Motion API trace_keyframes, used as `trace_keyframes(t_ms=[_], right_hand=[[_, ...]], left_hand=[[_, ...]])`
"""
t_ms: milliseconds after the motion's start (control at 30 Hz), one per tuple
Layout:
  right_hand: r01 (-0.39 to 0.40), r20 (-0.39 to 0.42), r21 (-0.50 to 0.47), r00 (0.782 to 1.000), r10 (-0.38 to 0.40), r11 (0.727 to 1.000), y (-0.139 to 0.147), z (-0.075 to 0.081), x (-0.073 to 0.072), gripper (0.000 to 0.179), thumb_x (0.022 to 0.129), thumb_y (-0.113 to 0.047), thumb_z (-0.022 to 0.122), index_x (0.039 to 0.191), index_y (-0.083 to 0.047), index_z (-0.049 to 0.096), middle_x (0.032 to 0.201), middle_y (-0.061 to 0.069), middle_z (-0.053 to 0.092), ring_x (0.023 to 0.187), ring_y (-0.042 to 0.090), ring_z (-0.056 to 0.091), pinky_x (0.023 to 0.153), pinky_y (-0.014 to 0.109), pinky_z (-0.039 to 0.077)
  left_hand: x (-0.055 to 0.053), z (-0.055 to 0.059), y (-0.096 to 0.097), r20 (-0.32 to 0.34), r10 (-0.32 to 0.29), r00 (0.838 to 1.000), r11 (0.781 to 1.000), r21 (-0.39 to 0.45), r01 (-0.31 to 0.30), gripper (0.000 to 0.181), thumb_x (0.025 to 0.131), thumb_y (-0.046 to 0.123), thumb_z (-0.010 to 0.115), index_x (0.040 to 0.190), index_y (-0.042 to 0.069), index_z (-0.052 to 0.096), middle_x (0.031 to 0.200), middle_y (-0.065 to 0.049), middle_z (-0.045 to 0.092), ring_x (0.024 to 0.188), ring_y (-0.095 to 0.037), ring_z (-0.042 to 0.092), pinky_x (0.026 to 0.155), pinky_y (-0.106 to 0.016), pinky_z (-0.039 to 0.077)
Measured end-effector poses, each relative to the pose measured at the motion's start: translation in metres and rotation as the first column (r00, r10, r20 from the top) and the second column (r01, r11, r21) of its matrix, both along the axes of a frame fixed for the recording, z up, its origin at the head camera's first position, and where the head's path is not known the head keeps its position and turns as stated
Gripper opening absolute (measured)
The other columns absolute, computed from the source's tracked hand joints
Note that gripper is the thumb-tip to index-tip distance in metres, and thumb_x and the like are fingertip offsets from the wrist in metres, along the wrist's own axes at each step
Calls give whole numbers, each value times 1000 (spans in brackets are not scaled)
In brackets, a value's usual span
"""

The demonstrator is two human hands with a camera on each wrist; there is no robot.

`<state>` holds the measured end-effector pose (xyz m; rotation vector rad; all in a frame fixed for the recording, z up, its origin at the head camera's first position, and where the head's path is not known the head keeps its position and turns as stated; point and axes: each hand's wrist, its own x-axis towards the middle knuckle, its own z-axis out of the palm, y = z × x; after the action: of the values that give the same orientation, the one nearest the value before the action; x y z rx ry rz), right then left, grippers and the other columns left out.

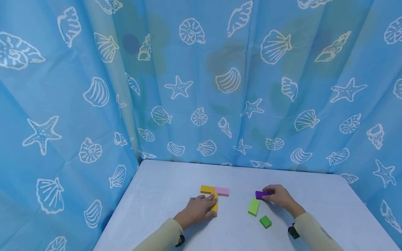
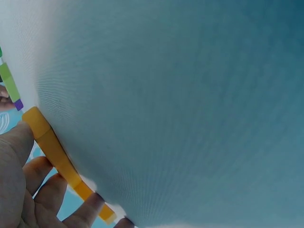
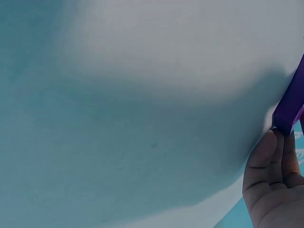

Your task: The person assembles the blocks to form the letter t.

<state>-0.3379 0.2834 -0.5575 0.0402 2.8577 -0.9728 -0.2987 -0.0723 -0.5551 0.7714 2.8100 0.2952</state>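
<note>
On the white table, a yellow block and a pink block lie end to end. More yellow blocks run from that pair toward the person, forming a T. My left hand rests against this yellow stem, its thumb at the near end and its extended fingers along the side and top. Over to the right, my right hand pinches a purple block between thumb and fingers. The right wrist view shows the purple block's end at the fingertips. Just nearer lies a light green block.
A smaller dark green block sits nearer the person, beside the light green one. The white table has rounded far corners. Behind it and to the left hangs a blue curtain with white shells and starfish.
</note>
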Motion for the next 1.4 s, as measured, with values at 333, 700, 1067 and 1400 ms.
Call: trace_keyframes(t_ms=[333,700,1067,1400], right_hand=[[15,-11,46,1000,-14,999,-11,-2,-10,34,89,-18,72,116,3,66,109,18,67,98,29,61,88,48,55],[-2,0,74,1000,2,997,-19,3,-8,40,90,-26,72,117,3,66,102,13,68,90,23,61,81,42,56],[20,16,17,1000,-20,1000,-18,1,-8,38,90,-22,72,116,4,66,102,14,68,89,23,60,80,41,57],[44,15,24,999,-45,999,-20,2,-6,43,92,-26,68,121,6,62,105,18,66,89,24,60,78,38,56]], left_hand=[[-1,-1,2,14,13,1000,1000,-7,-13,60,95,58,53,149,32,45,157,11,39,139,-30,45,105,-62,41],[1,-2,3,19,22,1000,1000,-7,-22,61,95,59,52,148,32,45,157,11,39,139,-30,44,106,-62,40],[1,-2,2,21,31,999,999,-6,-31,61,95,59,52,149,31,45,157,11,39,140,-30,44,106,-62,40],[1,3,2,8,22,1000,1000,-16,-22,60,96,57,52,149,30,45,157,10,39,140,-30,44,106,-62,40]])
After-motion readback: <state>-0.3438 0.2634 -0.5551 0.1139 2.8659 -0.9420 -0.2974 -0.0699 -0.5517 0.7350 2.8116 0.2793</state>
